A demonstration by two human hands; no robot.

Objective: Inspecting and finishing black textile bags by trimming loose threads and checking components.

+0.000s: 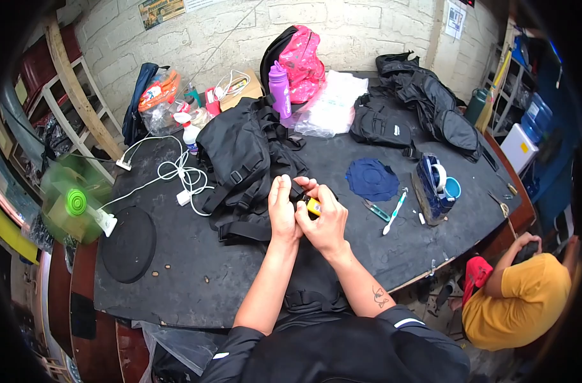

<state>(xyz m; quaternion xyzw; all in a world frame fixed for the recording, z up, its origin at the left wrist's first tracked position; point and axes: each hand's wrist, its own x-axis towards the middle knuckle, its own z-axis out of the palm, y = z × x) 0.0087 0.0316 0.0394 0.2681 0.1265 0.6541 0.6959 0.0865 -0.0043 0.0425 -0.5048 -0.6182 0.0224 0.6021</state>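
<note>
At the near side of a black backpack (238,153), my two hands meet above the dark table (182,287). My right hand (327,223) is closed round a small yellow lighter (314,206), which shows only in part. Against it, my left hand (283,214) points its fingers away from me and curls toward the right hand. Something small and dark sits between the fingertips; what it is cannot be made out. Black straps (240,231) of the backpack lie just left of my left hand, and more black fabric (310,281) hangs below my forearms.
Right of my hands lie a dark blue cloth piece (372,179), a toothbrush (396,210), a teal-handled cutter (376,210) and a blue tape dispenser (434,188). A green fan (76,201) and white cord (176,171) are at left. A person in yellow (521,300) sits at right.
</note>
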